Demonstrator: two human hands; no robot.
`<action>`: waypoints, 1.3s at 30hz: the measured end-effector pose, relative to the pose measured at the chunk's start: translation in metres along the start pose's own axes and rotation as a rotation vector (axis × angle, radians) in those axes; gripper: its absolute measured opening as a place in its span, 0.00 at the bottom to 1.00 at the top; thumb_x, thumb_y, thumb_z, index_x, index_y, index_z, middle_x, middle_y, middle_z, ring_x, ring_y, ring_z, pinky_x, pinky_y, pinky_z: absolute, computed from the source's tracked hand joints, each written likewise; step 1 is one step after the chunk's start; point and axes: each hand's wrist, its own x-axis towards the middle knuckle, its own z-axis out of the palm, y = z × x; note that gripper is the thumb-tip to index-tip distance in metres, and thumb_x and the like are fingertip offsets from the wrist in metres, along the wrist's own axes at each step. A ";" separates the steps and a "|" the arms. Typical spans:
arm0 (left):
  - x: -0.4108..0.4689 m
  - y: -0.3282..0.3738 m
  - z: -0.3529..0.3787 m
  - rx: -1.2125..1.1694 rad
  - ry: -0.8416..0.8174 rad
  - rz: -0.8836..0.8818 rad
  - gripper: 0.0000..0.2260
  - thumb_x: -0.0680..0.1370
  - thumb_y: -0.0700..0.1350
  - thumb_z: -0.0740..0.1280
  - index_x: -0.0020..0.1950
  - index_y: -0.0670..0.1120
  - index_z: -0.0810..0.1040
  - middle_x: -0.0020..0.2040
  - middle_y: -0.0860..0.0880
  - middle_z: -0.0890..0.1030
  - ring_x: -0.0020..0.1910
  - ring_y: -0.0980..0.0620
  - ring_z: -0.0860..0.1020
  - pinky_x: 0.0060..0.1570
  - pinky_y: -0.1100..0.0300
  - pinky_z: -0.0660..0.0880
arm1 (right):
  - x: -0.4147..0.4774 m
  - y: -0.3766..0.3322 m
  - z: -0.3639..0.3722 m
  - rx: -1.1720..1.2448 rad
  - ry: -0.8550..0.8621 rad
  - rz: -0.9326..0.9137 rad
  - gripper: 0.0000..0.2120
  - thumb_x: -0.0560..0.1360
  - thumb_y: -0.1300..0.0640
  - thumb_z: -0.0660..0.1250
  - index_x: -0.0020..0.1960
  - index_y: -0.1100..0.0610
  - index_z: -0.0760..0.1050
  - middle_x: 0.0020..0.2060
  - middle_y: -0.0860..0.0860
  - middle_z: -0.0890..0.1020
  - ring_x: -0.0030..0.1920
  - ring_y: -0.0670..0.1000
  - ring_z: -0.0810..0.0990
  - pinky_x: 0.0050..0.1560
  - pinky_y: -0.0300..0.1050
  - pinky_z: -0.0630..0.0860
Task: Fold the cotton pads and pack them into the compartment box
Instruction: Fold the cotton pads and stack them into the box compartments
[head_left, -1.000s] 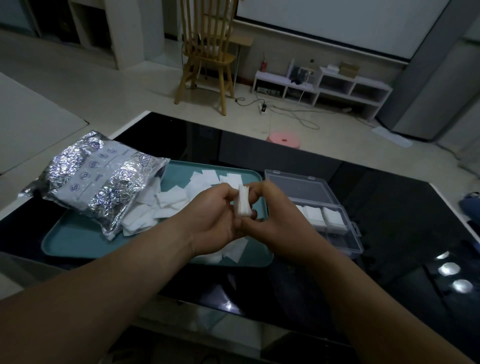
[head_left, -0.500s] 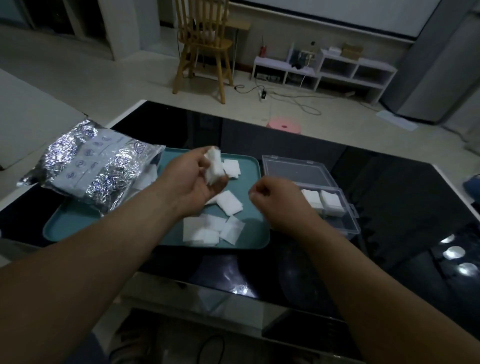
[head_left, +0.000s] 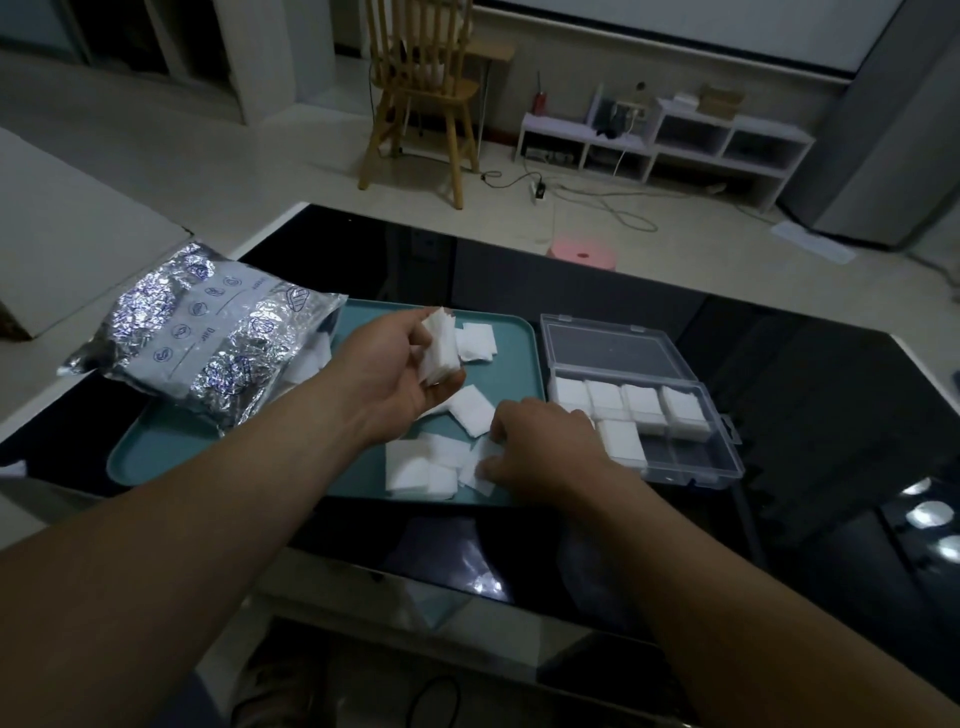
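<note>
Gripping folded pads (head_left: 440, 345), left hand (head_left: 395, 374) hovers (right hand (head_left: 540, 447) touches loose pads (head_left: 415, 467)).

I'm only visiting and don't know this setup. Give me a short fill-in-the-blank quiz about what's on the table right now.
1. The stack of folded pads is held by the ____.
2. The right hand touches loose pads lying on the teal ____.
3. The clear compartment box has its lid ____.
4. The foil bag lies to the ____ of both hands.

Missing words: left hand; tray; open; left.
</note>
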 end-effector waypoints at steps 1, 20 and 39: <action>0.000 0.000 -0.001 0.004 0.008 0.003 0.18 0.78 0.36 0.56 0.63 0.45 0.79 0.54 0.40 0.76 0.43 0.44 0.76 0.34 0.56 0.80 | 0.002 0.000 0.000 0.024 0.031 0.005 0.16 0.78 0.42 0.68 0.59 0.51 0.75 0.54 0.52 0.80 0.55 0.56 0.79 0.58 0.54 0.70; -0.001 0.003 0.001 -0.007 -0.016 0.040 0.14 0.78 0.35 0.57 0.60 0.40 0.77 0.54 0.38 0.80 0.44 0.44 0.81 0.38 0.53 0.81 | 0.027 0.002 -0.025 0.643 0.286 0.192 0.09 0.82 0.54 0.67 0.48 0.56 0.83 0.40 0.51 0.84 0.39 0.51 0.82 0.41 0.50 0.81; -0.018 -0.043 0.066 0.093 -0.128 -0.016 0.15 0.82 0.38 0.56 0.68 0.37 0.73 0.61 0.33 0.79 0.53 0.38 0.81 0.40 0.47 0.82 | -0.037 0.036 -0.045 0.838 0.361 0.107 0.11 0.82 0.58 0.63 0.46 0.56 0.84 0.34 0.52 0.86 0.38 0.53 0.85 0.43 0.59 0.84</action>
